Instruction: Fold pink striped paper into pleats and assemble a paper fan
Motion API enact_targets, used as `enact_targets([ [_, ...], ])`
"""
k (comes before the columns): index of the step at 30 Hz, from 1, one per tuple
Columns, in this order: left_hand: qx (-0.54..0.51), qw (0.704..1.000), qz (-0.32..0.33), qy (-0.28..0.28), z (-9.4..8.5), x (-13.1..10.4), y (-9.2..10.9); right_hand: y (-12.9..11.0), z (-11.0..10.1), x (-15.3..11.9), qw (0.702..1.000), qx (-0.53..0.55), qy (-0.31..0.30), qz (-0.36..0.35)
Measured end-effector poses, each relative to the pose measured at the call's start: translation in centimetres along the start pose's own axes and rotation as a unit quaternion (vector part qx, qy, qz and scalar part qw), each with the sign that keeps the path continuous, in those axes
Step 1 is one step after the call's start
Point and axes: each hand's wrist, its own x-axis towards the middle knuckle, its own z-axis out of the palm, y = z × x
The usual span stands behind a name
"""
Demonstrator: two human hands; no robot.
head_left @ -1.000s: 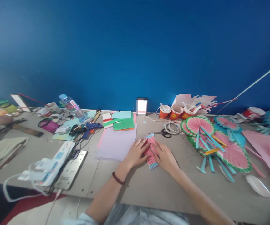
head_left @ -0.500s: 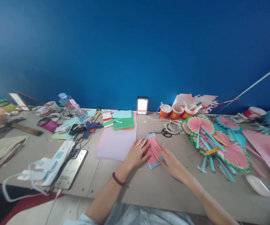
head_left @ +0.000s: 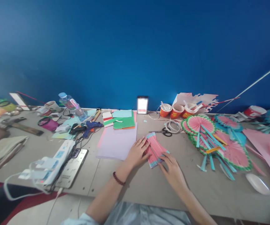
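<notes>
Fingers slightly spread, left hand (head_left: pixel 137 153) lies across the pleated pink paper (head_left: pixel 155 147) on the table (head_left: pixel 135 190); we see right hand (head_left: pixel 174 170) at its right side, fingers bent, can't tell if pinching.

Pleated paper (head_left: pixel 157 148) partly hidden by the left hand (head_left: pixel 138 152), upright screen (head_left: pixel 142 105) blurred, pink sheets (head_left: pixel 262 145) cut off at right

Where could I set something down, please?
Bare grey table lies between the right hand and white oval object, and between the silver phone and left forearm; along the blue wall and around the pink pleated paper fans it's crowded.
</notes>
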Motion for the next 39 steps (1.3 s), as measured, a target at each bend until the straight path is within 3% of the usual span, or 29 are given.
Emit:
enact_targets([
  [9, 0.021, 0.999, -0.007, 0.044, 0.0, 0.0, -0.2, 0.8, -0.8, 0.4, 1.000, -0.008, -0.014, -0.006],
  [16, 0.030, 0.998, -0.010, 0.046, -0.5, 0.1, -0.4, 0.7, -1.6, 1.2, 0.998, -0.050, -0.030, -0.012],
  [23, -0.005, 0.997, -0.026, 0.066, -0.5, 0.6, -0.6, 0.2, -1.5, 1.2, 0.994, -0.101, -0.020, 0.023],
  [35, -0.022, 0.998, -0.058, 0.008, -1.6, 1.7, -1.1, -0.4, -2.0, 2.4, 0.984, -0.168, -0.060, -0.009],
  [39, -0.028, 0.999, -0.035, 0.010, -1.6, 1.4, -1.5, 0.1, -2.3, 2.9, 0.980, -0.184, -0.069, -0.032],
])
